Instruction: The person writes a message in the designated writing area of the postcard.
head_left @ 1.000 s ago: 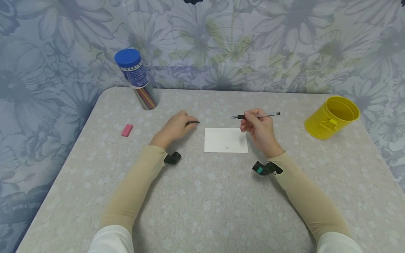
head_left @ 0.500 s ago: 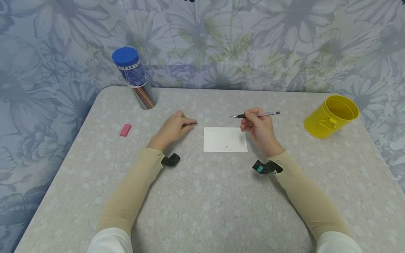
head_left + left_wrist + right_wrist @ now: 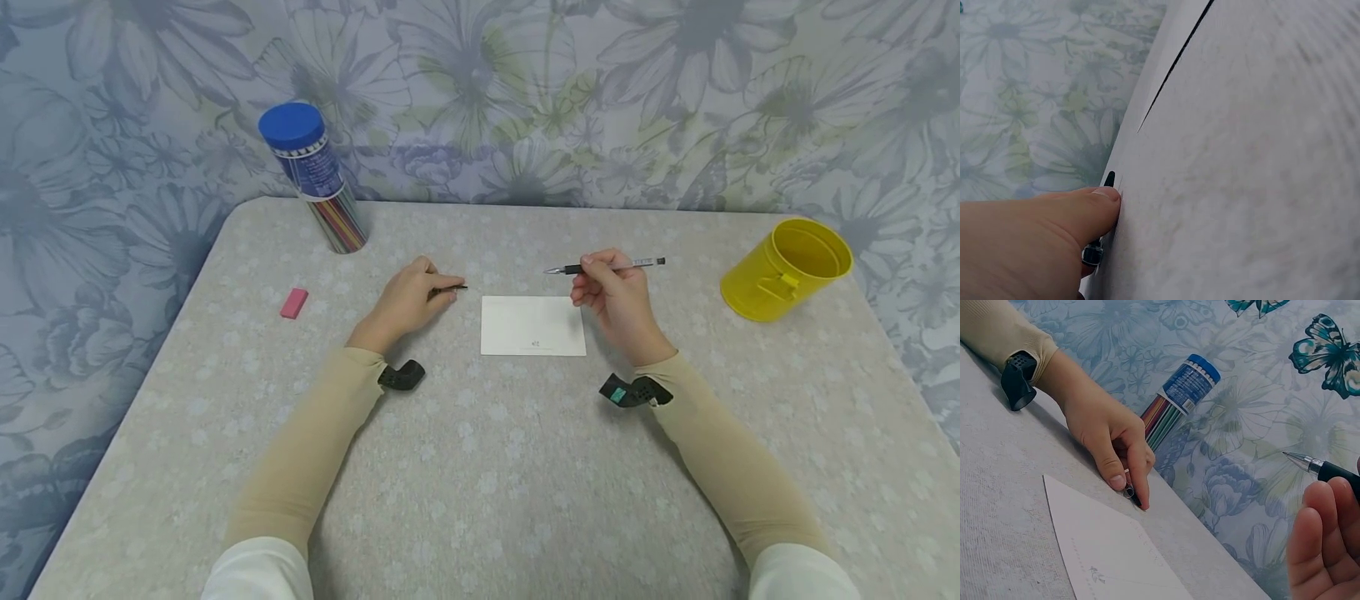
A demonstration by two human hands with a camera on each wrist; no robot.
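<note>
While most things look the same as half a second ago, one small change shows: the small black plastic piece, maybe a pen cap [image 3: 1092, 254], seems to have turned a bit in the fingers of the left hand [image 3: 403, 302]. That hand pinches it near the middle of the frame and rests low by the grey-white flowered bench [image 3: 480, 467]. Everything also sits a tiny bit higher in the head picture, likely because the head tipped.

The right hand [image 3: 621, 304], right of the middle, has stayed where it was. It holds the thin clear pen with a black grip and silver tip [image 3: 572, 269], and the tip points left.

The small white paper card [image 3: 528, 323] lies flat in the middle, between the hands. The pen tip is just past its top edge in the frame and does not touch it. I see only a little printed picture low on the card, no pen lines. To me, that means the pen is ready but its work on the card has not begun.
</note>
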